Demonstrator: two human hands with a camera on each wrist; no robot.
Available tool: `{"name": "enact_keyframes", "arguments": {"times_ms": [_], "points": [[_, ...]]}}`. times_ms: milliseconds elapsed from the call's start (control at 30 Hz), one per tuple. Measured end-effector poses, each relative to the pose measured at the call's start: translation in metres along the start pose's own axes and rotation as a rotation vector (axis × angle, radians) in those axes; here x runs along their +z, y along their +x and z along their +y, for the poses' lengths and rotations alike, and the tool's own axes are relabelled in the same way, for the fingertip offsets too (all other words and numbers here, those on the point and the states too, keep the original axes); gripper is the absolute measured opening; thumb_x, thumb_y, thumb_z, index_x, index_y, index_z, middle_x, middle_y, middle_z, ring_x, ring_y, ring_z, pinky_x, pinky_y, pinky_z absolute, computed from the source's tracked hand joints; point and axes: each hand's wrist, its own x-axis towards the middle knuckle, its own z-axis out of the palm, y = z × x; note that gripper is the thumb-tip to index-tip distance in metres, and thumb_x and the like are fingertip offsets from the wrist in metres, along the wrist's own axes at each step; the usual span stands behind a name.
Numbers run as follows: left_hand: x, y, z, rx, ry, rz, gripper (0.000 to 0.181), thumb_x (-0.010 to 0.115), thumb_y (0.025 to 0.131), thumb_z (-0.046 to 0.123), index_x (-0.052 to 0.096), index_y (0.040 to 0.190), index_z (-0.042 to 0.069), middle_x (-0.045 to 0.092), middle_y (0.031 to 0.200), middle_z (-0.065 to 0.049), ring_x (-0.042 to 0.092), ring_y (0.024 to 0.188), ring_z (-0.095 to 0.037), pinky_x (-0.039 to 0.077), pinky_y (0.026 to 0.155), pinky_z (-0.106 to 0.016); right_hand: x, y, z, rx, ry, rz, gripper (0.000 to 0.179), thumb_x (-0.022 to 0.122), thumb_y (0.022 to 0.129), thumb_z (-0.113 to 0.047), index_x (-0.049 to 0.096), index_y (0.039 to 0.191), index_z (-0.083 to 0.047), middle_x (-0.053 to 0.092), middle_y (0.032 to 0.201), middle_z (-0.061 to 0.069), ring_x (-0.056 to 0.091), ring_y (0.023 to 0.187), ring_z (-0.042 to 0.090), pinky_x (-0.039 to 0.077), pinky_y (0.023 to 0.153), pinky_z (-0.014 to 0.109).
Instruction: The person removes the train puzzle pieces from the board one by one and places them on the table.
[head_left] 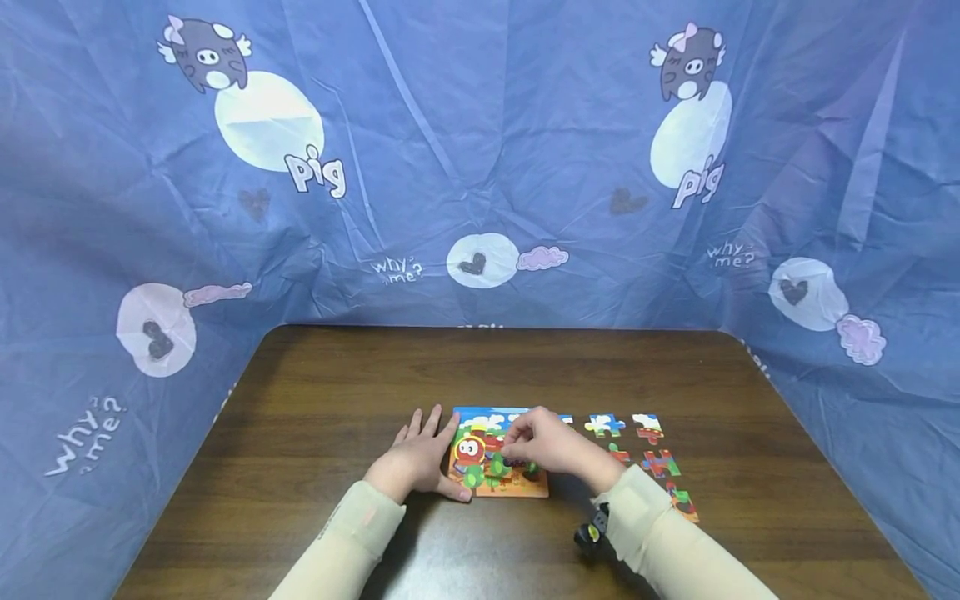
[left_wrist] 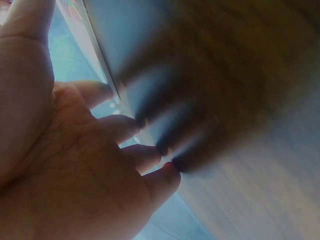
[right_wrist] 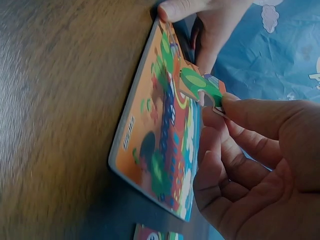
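Observation:
A colourful puzzle board (head_left: 517, 488) with a printed picture lies on the table. My right hand (head_left: 551, 443) is over its middle, pinching a puzzle piece (right_wrist: 205, 82) with green on it between thumb and forefinger. In the right wrist view that piece is tilted above the board's surface. My left hand (head_left: 418, 460) lies at the board's left edge with fingers spread, its thumb at the near left corner. The left wrist view shows the left palm (left_wrist: 75, 165) and only a sliver of the board.
To the right of the board lie several loose puzzle pieces, among them a white-and-blue one (head_left: 604, 426) and a red one (head_left: 661, 463). The dark wooden table (head_left: 337, 375) meets a blue printed cloth (head_left: 420, 167) behind and at the sides.

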Motion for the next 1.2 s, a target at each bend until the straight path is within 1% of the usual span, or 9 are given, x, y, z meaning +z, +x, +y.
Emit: {"name": "enact_keyframes", "arguments": {"times_ms": [200,400,467,600,700,800,900,1067,1200], "points": [[0.002,0.001,0.0,-0.013,0.002,-0.005,0.128,0.088,0.066,0.064,0.025,0.163,0.01,0.015,0.165,-0.024,0.01,0.148,-0.05,0.019,0.116,-0.06,-0.009,-0.008,0.002,0.016,0.019,0.0,0.011,0.074,0.096,-0.015,0.074,0.086,-0.011,0.067,0.078,-0.002,0.057,0.069,0.014,0.048,0.062,0.034],[0.001,0.001,0.0,-0.015,0.002,-0.002,0.127,0.088,0.066,0.063,0.025,0.163,0.01,0.015,0.165,-0.024,0.01,0.149,-0.05,0.019,0.116,-0.059,-0.015,-0.015,0.01,-0.005,0.017,-0.001,0.01,0.075,0.094,-0.012,0.073,0.084,-0.009,0.066,0.073,-0.001,0.054,0.06,0.011,0.047,0.055,0.031],[0.001,0.0,-0.001,-0.016,0.0,-0.001,0.127,0.088,0.066,0.063,0.026,0.162,0.01,0.015,0.165,-0.024,0.01,0.149,-0.05,0.019,0.116,-0.059,-0.017,-0.018,0.013,-0.002,0.016,-0.009,0.009,0.075,0.094,-0.012,0.074,0.085,-0.01,0.066,0.074,-0.001,0.054,0.06,0.01,0.047,0.056,0.031],[0.002,0.001,0.0,-0.014,-0.008,-0.002,0.128,0.088,0.065,0.064,0.026,0.163,0.01,0.014,0.165,-0.024,0.01,0.149,-0.05,0.019,0.116,-0.059,-0.024,-0.025,0.019,-0.018,0.034,-0.044,0.01,0.074,0.095,-0.011,0.074,0.085,-0.007,0.068,0.074,0.007,0.058,0.059,0.02,0.048,0.056,0.032],[0.002,0.001,-0.001,-0.014,-0.01,-0.006,0.128,0.088,0.065,0.064,0.024,0.163,0.011,0.013,0.166,-0.023,0.009,0.149,-0.049,0.018,0.117,-0.058,-0.03,-0.032,0.024,-0.025,0.055,-0.069,0.012,0.072,0.096,-0.01,0.074,0.086,-0.004,0.069,0.075,0.015,0.059,0.06,0.032,0.048,0.054,0.033],[0.002,0.002,0.0,-0.014,-0.01,-0.01,0.129,0.088,0.065,0.064,0.023,0.163,0.012,0.012,0.166,-0.023,0.008,0.149,-0.048,0.018,0.117,-0.058,-0.037,-0.037,0.028,-0.013,0.068,-0.085,0.013,0.07,0.097,-0.01,0.074,0.087,-0.003,0.069,0.077,0.017,0.06,0.063,0.037,0.049,0.054,0.036],[0.002,0.001,0.0,-0.014,-0.007,-0.008,0.129,0.088,0.065,0.064,0.023,0.163,0.012,0.012,0.166,-0.023,0.008,0.149,-0.048,0.018,0.117,-0.058,-0.044,-0.042,0.032,-0.014,0.056,-0.1,0.013,0.07,0.097,-0.01,0.074,0.087,-0.002,0.069,0.077,0.015,0.06,0.064,0.032,0.049,0.056,0.036],[0.001,0.001,0.0,-0.015,-0.006,-0.007,0.129,0.088,0.065,0.065,0.023,0.163,0.011,0.012,0.166,-0.023,0.008,0.149,-0.049,0.018,0.117,-0.059,-0.054,-0.051,0.039,-0.003,0.03,-0.136,0.012,0.07,0.096,-0.011,0.075,0.088,-0.004,0.069,0.076,0.007,0.055,0.063,0.014,0.047,0.057,0.03],[0.002,0.001,0.001,-0.02,0.0,-0.012,0.128,0.087,0.066,0.065,0.023,0.163,0.012,0.013,0.166,-0.023,0.009,0.149,-0.049,0.018,0.117,-0.058,-0.059,-0.057,0.044,-0.005,0.031,-0.162,0.01,0.071,0.095,-0.009,0.075,0.087,-0.005,0.068,0.075,0.004,0.056,0.064,0.011,0.049,0.059,0.03]]}}
